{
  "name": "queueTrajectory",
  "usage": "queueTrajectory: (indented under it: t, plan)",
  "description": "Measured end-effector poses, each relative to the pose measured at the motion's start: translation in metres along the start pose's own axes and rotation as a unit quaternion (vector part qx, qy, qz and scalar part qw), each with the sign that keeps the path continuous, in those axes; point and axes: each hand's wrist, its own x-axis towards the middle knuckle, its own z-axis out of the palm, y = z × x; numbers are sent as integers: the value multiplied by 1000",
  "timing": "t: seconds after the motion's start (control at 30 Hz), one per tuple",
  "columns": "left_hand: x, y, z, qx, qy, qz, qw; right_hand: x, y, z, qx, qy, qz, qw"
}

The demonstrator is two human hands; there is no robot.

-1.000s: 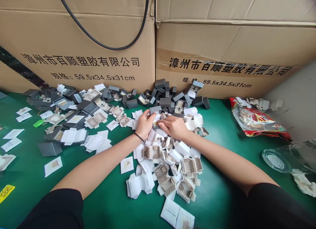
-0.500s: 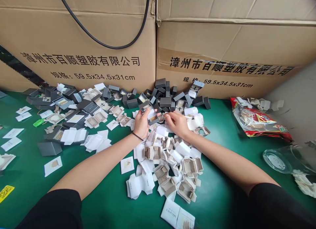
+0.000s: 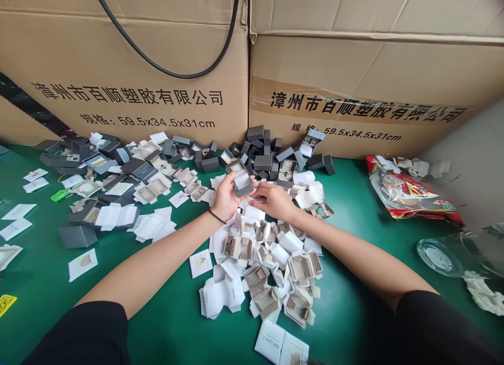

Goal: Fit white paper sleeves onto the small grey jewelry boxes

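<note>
My left hand (image 3: 226, 201) is closed around a small dark grey hinged box (image 3: 243, 183), like a jewellery box, with its lid raised and a white lining showing. Right beside it, my right hand (image 3: 273, 201) has its fingers loosely bent and a little apart, their tips by the box's right side. I see nothing between them, though the undersides of the fingers are hidden. Below both hands spreads a pile of torn white and grey-brown card inserts (image 3: 258, 291). Behind them more dark grey boxes (image 3: 263, 163) lie heaped, some open.
Large cardboard cartons (image 3: 129, 50) stand along the back, with a black cable (image 3: 185, 76) hanging in front. More boxes and white cards (image 3: 155, 224) lie left. At right are a red snack bag (image 3: 413, 191) and a clear plastic cup (image 3: 441, 257) on the green table (image 3: 354, 270).
The box in my left hand has turned, so its white lining now faces up towards me. My right hand has shifted slightly left, its pinched fingers loosening beside the box.
</note>
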Motion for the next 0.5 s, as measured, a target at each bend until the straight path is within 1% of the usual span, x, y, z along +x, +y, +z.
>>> queueTrajectory:
  t: [0.07,0.13,0.2,0.33,0.4,0.5]
  plan:
    - [1,-1,-1,-2,-13,-4,1000,2,-4,3,31,8,50,998]
    - [1,0,-2,0,-18,-11,1000,2,-7,4,69,18,78,994]
    - [0,1,-2,-1,-9,-17,1000,1,-9,3,103,48,89,990]
    - [-2,3,1,-7,22,-6,1000,-6,-11,-3,158,123,109,974]
    - [-2,3,2,-2,36,-4,999,-9,-11,-5,194,135,112,965]
    - [-2,2,3,2,54,3,999,-12,-10,-5,237,136,100,957]
